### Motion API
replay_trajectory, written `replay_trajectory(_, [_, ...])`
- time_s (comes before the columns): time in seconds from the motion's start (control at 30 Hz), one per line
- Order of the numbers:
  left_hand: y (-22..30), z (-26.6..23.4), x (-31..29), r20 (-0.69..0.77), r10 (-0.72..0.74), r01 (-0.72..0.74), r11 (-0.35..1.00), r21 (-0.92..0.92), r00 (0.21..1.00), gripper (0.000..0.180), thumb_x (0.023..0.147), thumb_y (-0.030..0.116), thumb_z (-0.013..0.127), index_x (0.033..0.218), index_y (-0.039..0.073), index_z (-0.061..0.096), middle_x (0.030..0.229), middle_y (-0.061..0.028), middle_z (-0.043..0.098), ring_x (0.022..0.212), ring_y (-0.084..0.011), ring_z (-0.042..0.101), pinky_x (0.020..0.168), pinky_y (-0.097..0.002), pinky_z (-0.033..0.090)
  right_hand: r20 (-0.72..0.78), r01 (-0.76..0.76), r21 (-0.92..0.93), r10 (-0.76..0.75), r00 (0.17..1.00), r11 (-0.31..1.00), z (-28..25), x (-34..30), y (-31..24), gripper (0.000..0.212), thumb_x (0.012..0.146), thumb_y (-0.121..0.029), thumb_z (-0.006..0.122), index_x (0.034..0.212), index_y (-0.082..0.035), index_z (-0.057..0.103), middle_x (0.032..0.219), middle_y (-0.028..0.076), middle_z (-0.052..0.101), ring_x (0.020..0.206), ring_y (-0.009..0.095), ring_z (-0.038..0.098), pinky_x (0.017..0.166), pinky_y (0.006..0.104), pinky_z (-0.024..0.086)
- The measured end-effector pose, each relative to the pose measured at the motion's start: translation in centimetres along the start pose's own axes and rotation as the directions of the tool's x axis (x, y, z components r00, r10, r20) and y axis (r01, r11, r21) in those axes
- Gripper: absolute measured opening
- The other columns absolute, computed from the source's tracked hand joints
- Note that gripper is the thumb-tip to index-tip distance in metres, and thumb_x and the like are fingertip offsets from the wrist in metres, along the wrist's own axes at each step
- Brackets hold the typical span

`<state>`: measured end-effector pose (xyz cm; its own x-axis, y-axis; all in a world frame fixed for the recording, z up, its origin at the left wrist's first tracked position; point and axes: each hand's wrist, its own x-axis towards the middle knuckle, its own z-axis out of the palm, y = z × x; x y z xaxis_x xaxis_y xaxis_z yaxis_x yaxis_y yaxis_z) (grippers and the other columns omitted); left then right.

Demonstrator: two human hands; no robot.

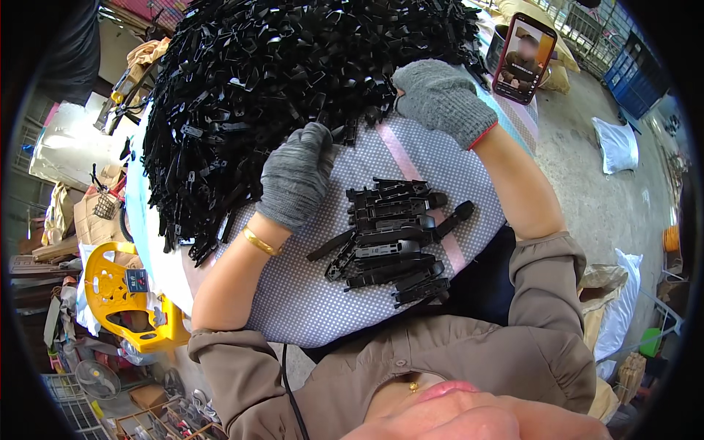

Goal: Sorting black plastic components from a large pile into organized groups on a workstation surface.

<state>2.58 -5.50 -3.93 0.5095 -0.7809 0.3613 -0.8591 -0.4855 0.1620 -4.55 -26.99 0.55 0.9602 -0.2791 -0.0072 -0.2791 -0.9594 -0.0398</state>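
Observation:
A large heap of black plastic parts (293,66), long and narrow like clips, covers the far side of the table. My left hand (297,176), in a grey knit glove, is closed at the heap's near edge. Black parts (347,133) lie against its fingertips, and what it grips is not clear. My right hand (444,99), gloved too, curls at the heap's right edge; its fingertips are mostly hidden. Nearer to me, a smaller group of black parts (396,235) lies roughly side by side on the dotted grey-and-white cloth (293,308).
At the far right of the table a phone (523,59) stands propped with its screen lit, beside a dark round container (496,48). A yellow plastic chair (110,293) stands to the left. White sacks (616,145) lie on the concrete floor at right.

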Motion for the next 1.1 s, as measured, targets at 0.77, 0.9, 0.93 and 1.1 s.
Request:
replay_trajectory(0.77, [0.1,-1.8,-1.2,0.302,-0.145,0.329,0.577,-0.748,0.942,0.034,0.086,0.018,0.061,0.113,-0.001,0.057,0.086,-0.0090,0.065,0.072,-0.0102,0.060,0.070,-0.0242,0.050,0.039,0.007,0.022,-0.008,0.999,1.000,1.0,1.7,2.1,0.022,0.071,-0.016,0.062,0.090,-0.005,0.063,0.082,0.013,0.063,0.079,0.028,0.062,0.071,0.0384,0.051])
replay_trajectory(0.9, [0.1,-1.7,-1.1,0.337,-0.142,0.352,0.594,-0.723,0.931,0.035,0.086,0.019,0.062,0.113,-0.002,0.057,0.087,-0.0095,0.065,0.073,-0.0109,0.060,0.070,-0.0247,0.050,0.052,0.029,0.028,-0.031,0.998,0.999,0.8,1.0,1.8,0.020,0.072,-0.018,0.063,0.087,-0.006,0.060,0.081,0.011,0.061,0.079,0.027,0.060,0.072,0.0375,0.049])
replay_trajectory(0.93, [0.1,-1.6,-1.1,0.320,-0.133,0.335,0.582,-0.741,0.938,0.035,0.085,0.019,0.062,0.113,-0.002,0.057,0.088,-0.0093,0.065,0.073,-0.0106,0.060,0.070,-0.0243,0.050,0.050,0.026,0.027,-0.027,0.998,0.999,0.8,1.0,1.9,0.020,0.072,-0.018,0.063,0.087,-0.006,0.060,0.081,0.011,0.061,0.079,0.027,0.060,0.072,0.0375,0.049])
replay_trajectory(1.1, [0.6,-2.4,-1.1,0.334,-0.141,0.357,0.527,-0.771,0.932,0.032,0.086,0.010,0.059,0.115,-0.004,0.055,0.089,-0.0064,0.063,0.074,-0.0090,0.058,0.070,-0.0220,0.049,-0.137,0.125,0.133,-0.107,0.985,0.983,1.8,1.1,1.9,0.017,0.073,-0.018,0.062,0.086,-0.007,0.060,0.082,0.010,0.059,0.078,0.026,0.060,0.071,0.0375,0.049])
